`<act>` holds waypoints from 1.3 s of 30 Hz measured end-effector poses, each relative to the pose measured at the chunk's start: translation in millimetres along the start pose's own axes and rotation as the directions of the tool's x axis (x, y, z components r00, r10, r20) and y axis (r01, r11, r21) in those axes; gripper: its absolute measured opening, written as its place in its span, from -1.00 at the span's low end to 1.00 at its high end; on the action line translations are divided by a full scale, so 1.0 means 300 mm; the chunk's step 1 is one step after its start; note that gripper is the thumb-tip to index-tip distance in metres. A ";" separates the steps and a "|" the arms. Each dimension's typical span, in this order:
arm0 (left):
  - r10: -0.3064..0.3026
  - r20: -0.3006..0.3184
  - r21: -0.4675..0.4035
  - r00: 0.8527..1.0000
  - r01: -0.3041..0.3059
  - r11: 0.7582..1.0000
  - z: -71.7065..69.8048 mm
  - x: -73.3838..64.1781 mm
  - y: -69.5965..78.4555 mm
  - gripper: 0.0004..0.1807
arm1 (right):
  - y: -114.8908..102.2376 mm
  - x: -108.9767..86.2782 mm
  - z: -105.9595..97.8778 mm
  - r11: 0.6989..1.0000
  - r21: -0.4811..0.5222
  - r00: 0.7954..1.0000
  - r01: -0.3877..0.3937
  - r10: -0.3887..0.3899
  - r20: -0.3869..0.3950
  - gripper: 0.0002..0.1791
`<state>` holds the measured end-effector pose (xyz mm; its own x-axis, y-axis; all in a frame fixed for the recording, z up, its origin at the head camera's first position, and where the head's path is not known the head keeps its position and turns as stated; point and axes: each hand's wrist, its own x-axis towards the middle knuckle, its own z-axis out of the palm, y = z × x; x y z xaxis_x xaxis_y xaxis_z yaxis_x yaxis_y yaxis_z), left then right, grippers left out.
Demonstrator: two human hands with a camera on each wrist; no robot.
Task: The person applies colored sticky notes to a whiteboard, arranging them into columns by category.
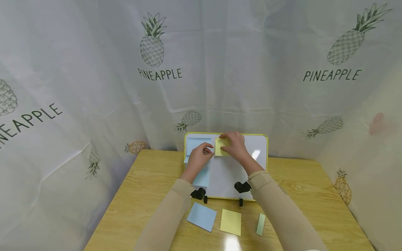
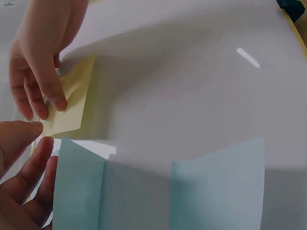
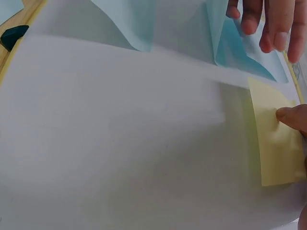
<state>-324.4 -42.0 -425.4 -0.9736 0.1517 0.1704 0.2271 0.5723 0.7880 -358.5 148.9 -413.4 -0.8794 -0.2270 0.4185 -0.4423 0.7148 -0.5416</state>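
A small whiteboard (image 1: 224, 177) with a yellow rim stands tilted on the table. On its upper part is a yellow sticky note (image 1: 218, 149), its lower edge lifted off the surface in the left wrist view. My right hand (image 1: 236, 145) is over this note, thumb (image 3: 287, 115) and fingers spread apart and touching its face. Just left of it my left hand (image 1: 198, 156) hovers with loosely bent fingers, holding nothing. Light blue sticky notes (image 1: 193, 144) hang down the board's left side, partly behind the left hand and wrist; their free edges curl outward in the right wrist view.
In front of the board lie a blue note pad (image 1: 202, 217), a yellow note pad (image 1: 230, 222) and a narrow pale green strip (image 1: 260, 224). Black clips (image 1: 242, 187) sit at the board's lower edge. A pineapple-print curtain (image 1: 232, 87) hangs behind the wooden table (image 1: 150, 177).
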 end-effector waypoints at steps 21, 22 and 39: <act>0.010 0.000 -0.032 1.000 -0.010 0.999 -0.025 -0.055 0.021 -0.77 | -0.035 0.013 0.012 1.000 -0.010 0.997 0.026 -0.025 0.067 -0.52; 0.013 -0.001 -0.033 1.000 -0.013 0.999 -0.025 -0.059 0.022 -0.77 | -0.035 0.010 0.011 1.000 -0.001 0.997 0.028 -0.027 0.076 -0.51; 0.044 0.079 -0.059 0.996 -0.040 0.998 -0.025 -0.168 0.010 -0.71 | -0.016 -0.174 -0.067 0.981 0.196 0.994 0.005 -0.027 0.107 -0.51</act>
<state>-274.8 -54.1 -427.3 -0.9579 0.2396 0.1580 0.2637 0.5177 0.8139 -307.0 170.6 -418.1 -0.8810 -0.3155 0.3526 -0.4730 0.5702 -0.6717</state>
